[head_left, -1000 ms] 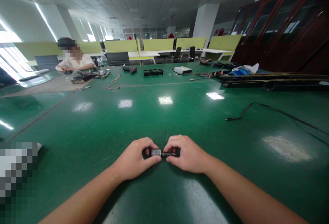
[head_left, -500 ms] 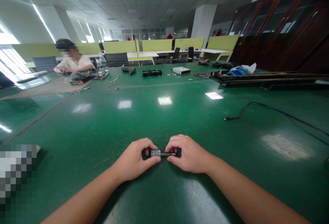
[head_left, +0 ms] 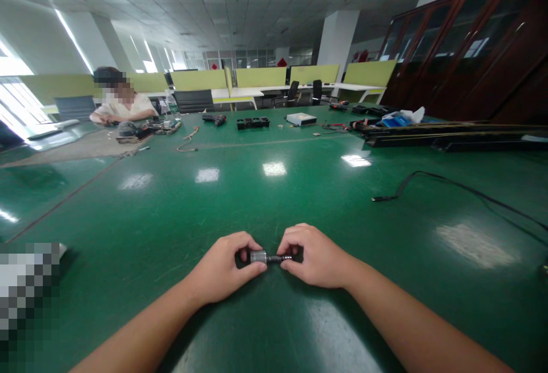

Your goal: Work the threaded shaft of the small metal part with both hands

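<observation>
Pinching silver cylinder (head_left: 258,256) between thumb and fingertips, left hand (head_left: 225,264), head view. Ridged shaft (head_left: 273,259) extends from it toward right hand (head_left: 319,256), tip between narrowly spaced thumb and forefinger; can't tell if they grip. Part's level over green table (head_left: 240,201), contact unclear.

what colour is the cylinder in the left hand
The cylinder is silver-grey; the head view shows it best.
</observation>
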{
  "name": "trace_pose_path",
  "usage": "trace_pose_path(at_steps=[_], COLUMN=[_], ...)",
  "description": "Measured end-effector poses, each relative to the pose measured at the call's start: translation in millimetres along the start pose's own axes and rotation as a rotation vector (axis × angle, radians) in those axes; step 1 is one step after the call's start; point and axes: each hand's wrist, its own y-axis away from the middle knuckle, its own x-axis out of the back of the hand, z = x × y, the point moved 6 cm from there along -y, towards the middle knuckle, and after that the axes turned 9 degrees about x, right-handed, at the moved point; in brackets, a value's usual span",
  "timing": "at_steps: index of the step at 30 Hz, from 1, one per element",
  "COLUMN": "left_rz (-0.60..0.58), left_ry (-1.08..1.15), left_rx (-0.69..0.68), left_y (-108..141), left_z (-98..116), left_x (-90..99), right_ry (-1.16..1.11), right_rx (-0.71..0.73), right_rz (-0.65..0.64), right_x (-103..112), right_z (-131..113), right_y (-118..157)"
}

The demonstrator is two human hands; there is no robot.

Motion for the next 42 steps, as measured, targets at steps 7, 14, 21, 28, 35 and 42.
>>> trace_pose_path(at_steps=[7, 14, 21, 28, 35, 42], left_rz=[-0.008, -0.007, -0.008, -0.005, 0.0, -0.001], left_ry=[0.007, 0.019, 0.009, 0.006, 0.003, -0.001], left_rx=[-0.003, 0.007, 0.0, -0.004, 0.0, -0.004], left_y=[0.1, -0.1, -1.1, -0.3, -0.8, 1.0], left_z=[0.0, -0.2, -0.3, -1.0, -1.4, -2.6], left_x=[0.3, 0.4, 0.1, 0.0, 0.3, 0.6], right_ry=[0.005, 0.001, 0.01, 0.01, 0.034, 0.039], right_rx=[-0.029, -0.038, -0.031, -0.039, -0.056, -0.074], right_rz=[-0.009, -0.011, -0.019, -0.029, -0.047, -0.036], right_x=[4.2, 6.4, 6.9, 8.4, 12.3, 20.3], right_z=[2.9, 3.9, 4.1, 5.1, 12.0, 17.6], right_y=[1.3, 2.7, 3.4, 3.5, 5.8, 8.9])
